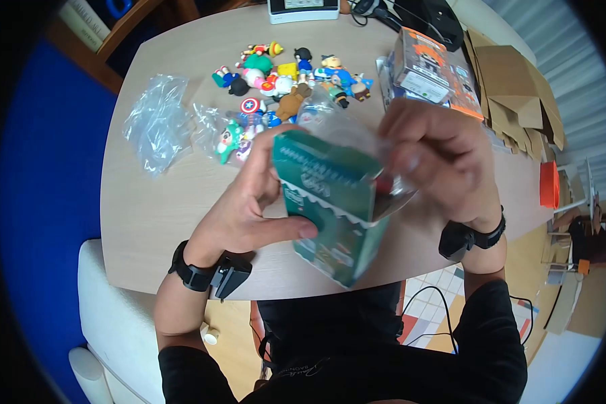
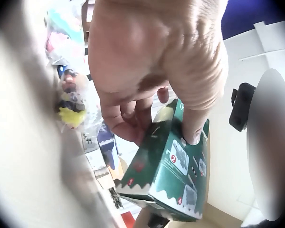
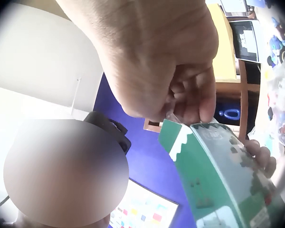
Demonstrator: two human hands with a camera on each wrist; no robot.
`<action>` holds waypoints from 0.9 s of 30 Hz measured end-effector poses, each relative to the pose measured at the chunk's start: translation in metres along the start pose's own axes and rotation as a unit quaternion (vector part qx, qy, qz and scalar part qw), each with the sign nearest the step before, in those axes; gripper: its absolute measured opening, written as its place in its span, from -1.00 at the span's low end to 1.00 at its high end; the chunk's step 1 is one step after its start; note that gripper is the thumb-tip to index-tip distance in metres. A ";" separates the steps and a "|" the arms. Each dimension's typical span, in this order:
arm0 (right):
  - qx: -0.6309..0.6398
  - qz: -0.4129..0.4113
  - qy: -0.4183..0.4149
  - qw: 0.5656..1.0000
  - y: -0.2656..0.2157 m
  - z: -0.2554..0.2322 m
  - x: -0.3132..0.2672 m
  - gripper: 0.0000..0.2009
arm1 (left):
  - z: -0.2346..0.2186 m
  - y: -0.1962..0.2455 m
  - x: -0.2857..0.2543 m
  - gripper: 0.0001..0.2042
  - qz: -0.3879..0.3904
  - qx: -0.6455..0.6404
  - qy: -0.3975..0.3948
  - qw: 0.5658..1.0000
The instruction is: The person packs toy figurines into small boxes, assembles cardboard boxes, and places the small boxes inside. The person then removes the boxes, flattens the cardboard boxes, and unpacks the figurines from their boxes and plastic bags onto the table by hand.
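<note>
My left hand [image 1: 239, 212] grips a green cardboard box [image 1: 326, 236] that is tilted above the table's near side, thumb across its front. In the left wrist view, the left hand's [image 2: 156, 57] fingers and thumb clasp opposite sides of the box [image 2: 180, 161]. At the box's opened top end, my right hand [image 1: 444, 158] pinches a clear plastic bag [image 1: 343, 128]. Something red shows through the plastic beside the box flap, partly hidden. From the right wrist, the right hand's [image 3: 166, 57] curled fingers hold clear plastic [image 3: 172, 115] right at the box edge.
Several small toy figures [image 1: 293, 104] lie grouped mid-table, some in clear bags. An empty clear bag [image 1: 158, 124] lies at the left. Orange printed boxes [image 1: 424, 64] are stacked at the right back, beside flattened brown cardboard [image 1: 518, 87]. A white device [image 1: 303, 10] stands at the far edge.
</note>
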State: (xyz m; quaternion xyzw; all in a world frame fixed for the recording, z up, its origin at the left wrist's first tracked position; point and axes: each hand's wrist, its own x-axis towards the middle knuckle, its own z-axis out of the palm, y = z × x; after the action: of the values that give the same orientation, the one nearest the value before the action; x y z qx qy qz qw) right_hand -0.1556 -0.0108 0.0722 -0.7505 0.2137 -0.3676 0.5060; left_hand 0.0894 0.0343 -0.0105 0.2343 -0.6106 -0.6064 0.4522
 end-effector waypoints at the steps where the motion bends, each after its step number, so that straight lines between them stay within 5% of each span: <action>1: 0.002 0.001 -0.008 1.000 0.004 -0.003 0.001 -0.89 | 0.003 0.002 0.001 -0.05 0.002 0.000 0.008 1.000; 5: 0.108 -0.056 0.104 0.987 0.013 -0.015 0.006 -0.87 | -0.002 0.002 0.003 -0.18 -0.052 0.070 -0.082 0.993; 6: 0.167 -0.045 0.170 0.970 0.013 -0.017 0.007 -0.86 | -0.001 0.001 0.004 -0.25 -0.101 0.115 -0.149 0.977; 8: 0.141 -0.054 0.170 0.974 0.015 -0.023 0.011 -0.85 | -0.001 0.012 0.013 -0.39 -0.233 0.124 -0.253 0.931; 11: 0.108 -0.032 0.208 0.972 0.030 -0.027 0.014 -0.83 | 0.002 -0.010 0.005 -0.41 -0.162 0.089 -0.279 0.942; 13: 0.126 0.049 0.161 0.978 0.035 -0.017 0.016 -0.82 | 0.003 -0.012 0.004 -0.43 -0.151 0.086 -0.278 0.945; 19: 0.158 0.085 0.101 0.979 0.065 0.003 0.026 -0.83 | -0.003 -0.017 0.007 -0.40 -0.187 0.065 -0.249 0.948; 24: 0.099 0.127 -0.003 0.987 0.049 -0.014 0.023 -0.77 | -0.001 -0.013 0.005 -0.30 -0.071 -0.053 -0.075 0.993; 27: 0.079 0.151 -0.010 0.985 0.032 -0.011 0.016 -0.66 | -0.005 -0.003 0.007 -0.31 -0.074 -0.160 -0.008 0.984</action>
State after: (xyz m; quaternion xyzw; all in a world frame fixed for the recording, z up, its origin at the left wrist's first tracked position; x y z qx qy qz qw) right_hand -0.1523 -0.0410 0.0508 -0.6708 0.2899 -0.2948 0.6157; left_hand 0.0890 0.0250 -0.0125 0.1984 -0.4902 -0.7303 0.4325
